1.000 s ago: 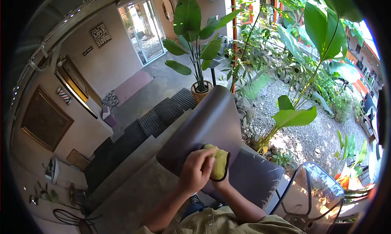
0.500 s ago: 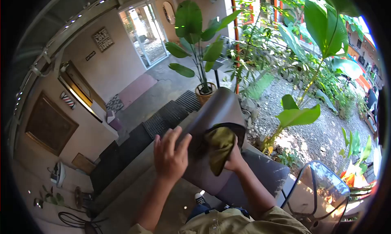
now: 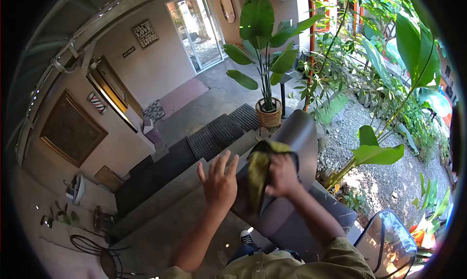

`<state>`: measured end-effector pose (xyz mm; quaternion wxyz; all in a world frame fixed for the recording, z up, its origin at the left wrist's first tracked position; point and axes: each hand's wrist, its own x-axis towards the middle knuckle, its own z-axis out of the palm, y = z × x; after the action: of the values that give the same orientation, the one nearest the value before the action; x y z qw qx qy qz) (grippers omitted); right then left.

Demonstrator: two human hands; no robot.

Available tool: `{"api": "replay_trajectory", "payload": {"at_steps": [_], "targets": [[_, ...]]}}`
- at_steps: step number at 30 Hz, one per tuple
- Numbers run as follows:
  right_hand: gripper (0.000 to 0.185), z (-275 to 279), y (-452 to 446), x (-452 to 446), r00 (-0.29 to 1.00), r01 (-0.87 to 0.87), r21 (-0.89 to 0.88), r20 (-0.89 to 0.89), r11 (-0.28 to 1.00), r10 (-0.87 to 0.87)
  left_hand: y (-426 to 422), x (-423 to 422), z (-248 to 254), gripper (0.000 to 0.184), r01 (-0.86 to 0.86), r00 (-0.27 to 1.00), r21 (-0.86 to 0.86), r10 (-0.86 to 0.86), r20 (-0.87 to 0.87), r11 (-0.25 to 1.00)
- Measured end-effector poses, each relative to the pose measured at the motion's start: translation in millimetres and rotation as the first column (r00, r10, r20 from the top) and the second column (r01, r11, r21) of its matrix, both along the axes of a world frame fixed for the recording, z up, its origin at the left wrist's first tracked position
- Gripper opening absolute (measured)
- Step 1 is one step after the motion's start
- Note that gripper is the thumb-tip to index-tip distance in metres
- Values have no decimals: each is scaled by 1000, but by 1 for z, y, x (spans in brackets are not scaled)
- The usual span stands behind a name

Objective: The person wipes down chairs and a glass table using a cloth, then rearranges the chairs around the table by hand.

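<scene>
Head view, and the yellow-green fabric cloth with a dark border (image 3: 258, 174) is right there in the right hand (image 3: 283, 174)! It hangs under the palm and out to the left of the fingers, folded and blurred, lying over the dark brown, smooth padded backrest (image 3: 305, 138). The right grip is closed on that cloth, fingers bent over its upper right part, though blur hides the exact fingertips.

Over to the left hand (image 3: 220, 182): the grip is wide apart, fingers spread and pointing up and away, with nothing in it. It sits just left of the cloth, a narrow gap between them.

Nearer and to the right, below the backrest, there's the dark padded seat with a worn, pale-flecked edge (image 3: 318, 220). Beyond the backrest, on the far side, stands the tall green broad-leaved plant (image 3: 258, 24) in its round tan woven basket (image 3: 269, 117). Far left of that basket, black perforated rubber mats (image 3: 214, 140) cover the steps. Off right, pale grey gravel (image 3: 362, 174) spreads out.
</scene>
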<state>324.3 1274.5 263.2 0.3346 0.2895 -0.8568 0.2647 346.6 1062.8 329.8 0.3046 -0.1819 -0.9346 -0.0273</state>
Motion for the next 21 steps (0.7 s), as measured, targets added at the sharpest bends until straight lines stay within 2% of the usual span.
{"api": "replay_trajectory", "payload": {"at_steps": [2,3,5,6,7,8,9,10,11,15,17,21], "targets": [[56,9,33,-31,1000,2,-131,5,991,-1,2,0,1,36,17,1000,-9,-17,-16,1000],[50,22,47,-40,996,64,-158,69,985,-53,2,0,2,35,36,999,-18,-36,-37,999],[47,31,70,-62,967,254,-156,78,955,-244,3,0,4,34,71,994,-37,-74,-79,997],[47,26,85,-78,939,334,-116,123,936,-320,3,1,6,34,72,995,-38,-74,-74,997],[46,23,97,-94,903,412,-73,164,908,-396,5,2,10,33,58,998,-52,-56,39,997],[46,31,104,-105,901,416,-73,169,906,-400,6,3,14,32,47,988,-68,-36,151,997],[48,39,110,-114,774,491,-202,548,847,-318,7,3,17,32,40,965,-85,-17,261,996],[49,43,113,-118,548,596,-279,826,753,-129,7,2,18,31,35,930,-102,5,366,994],[49,41,111,-116,542,603,-273,830,750,-134,7,0,17,31,42,928,-99,-2,373,994],[51,30,89,-105,614,672,46,525,739,-590,5,-6,3,28,130,975,-83,-112,190,988],[53,26,66,-86,652,675,62,416,735,-634,4,-5,-1,28,157,969,-65,-141,202,985],[57,32,7,-28,712,616,-51,462,786,-529,0,-20,6,27,259,952,-57,-245,183,964]]}}
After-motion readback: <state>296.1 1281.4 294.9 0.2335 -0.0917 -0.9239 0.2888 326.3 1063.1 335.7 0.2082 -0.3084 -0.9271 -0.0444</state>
